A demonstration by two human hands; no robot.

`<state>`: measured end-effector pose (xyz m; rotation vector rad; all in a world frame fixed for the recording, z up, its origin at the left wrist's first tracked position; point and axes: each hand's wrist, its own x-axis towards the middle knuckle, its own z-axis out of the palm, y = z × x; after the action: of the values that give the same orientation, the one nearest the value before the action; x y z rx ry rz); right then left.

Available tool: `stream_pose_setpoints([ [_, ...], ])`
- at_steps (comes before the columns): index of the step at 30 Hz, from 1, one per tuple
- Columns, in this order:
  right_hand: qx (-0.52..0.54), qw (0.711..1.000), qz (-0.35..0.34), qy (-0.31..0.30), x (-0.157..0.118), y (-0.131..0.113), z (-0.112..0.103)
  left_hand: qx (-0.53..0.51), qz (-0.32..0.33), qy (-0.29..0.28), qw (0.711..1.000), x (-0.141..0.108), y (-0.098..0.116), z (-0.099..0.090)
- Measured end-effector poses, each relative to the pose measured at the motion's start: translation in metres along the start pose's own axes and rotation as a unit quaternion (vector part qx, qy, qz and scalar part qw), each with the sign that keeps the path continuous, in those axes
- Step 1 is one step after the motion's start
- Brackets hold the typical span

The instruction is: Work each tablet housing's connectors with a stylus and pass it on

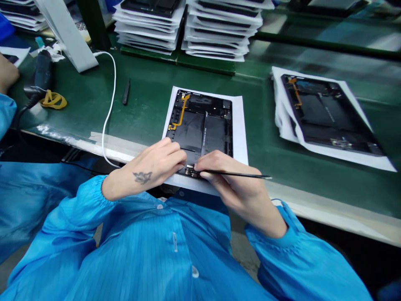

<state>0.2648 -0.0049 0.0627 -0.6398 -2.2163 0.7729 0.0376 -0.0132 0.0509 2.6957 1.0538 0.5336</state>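
- Opened tablet [217, 133] lies back-up-or-whatever (can't tell which face) on a sheet of white paper [240, 125], right in front of the person, innards showing. Orange ribbon [182, 113] runs down its left part.
- Left hand [152, 165] comes in from the left over the tablet's near end. Fingers are curled in close together, tips down by the near edge. Can't tell if they're pinching anything, the knuckles block it.
- Right hand [234, 182] sits over the near right corner, thumb and fingers closed on a thin black stick [265, 177] that pokes out to the right.
- So most of the tablet stretches away beyond both hands, and the fingertips almost meet at some small parts [190, 170] on its near end.
- Another opened tablet [326, 110] lies well off to the right, on more white paper.
- Left of the paper on the green bench [144, 108]: a small black tool [126, 93], then a white cable [113, 92], then a yellow band [54, 100].
- Paper-layered stacks [147, 31] stand along the back.
- Someone else's hand [6, 73] peeks in at the far left.
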Motion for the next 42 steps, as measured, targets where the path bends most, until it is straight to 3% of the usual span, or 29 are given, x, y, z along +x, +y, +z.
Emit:
stream_pose_setpoints([
  [16, -0.016, 0.999, 0.032, 0.018, -0.002, -0.001, -0.004, -0.003, -0.007, -0.002, 1.0, 0.0, -0.001, -0.001],
  [20, -0.03, 0.995, 0.056, 0.078, -0.002, -0.007, -0.006, 0.001, -0.001, 0.012, 1.0, -0.001, -0.001, 0.001],
  [23, -0.073, 0.988, 0.036, 0.133, 0.005, -0.01, -0.013, 0.02, -0.001, 0.051, 0.998, -0.004, 0.002, 0.005],
  [25, -0.144, 0.983, -0.003, 0.115, 0.02, -0.009, -0.017, 0.039, 0.006, 0.096, 0.995, -0.008, 0.005, 0.009],
  [28, -0.31, 0.948, -0.067, -0.002, 0.059, -0.003, -0.014, 0.047, 0.022, 0.138, 0.989, -0.015, 0.007, 0.015],
  [31, -0.418, 0.89, -0.115, -0.139, 0.109, 0.008, 0.009, 0.035, 0.025, 0.153, 0.987, -0.02, 0.005, 0.02],
  [34, -0.431, 0.858, -0.183, -0.211, 0.155, 0.019, 0.043, 0.042, 0.016, 0.159, 0.986, -0.021, 0.005, 0.024],
  [42, -0.424, 0.815, -0.348, -0.185, 0.253, 0.025, 0.127, 0.136, 0.047, 0.163, 0.976, -0.014, -0.008, 0.038],
])
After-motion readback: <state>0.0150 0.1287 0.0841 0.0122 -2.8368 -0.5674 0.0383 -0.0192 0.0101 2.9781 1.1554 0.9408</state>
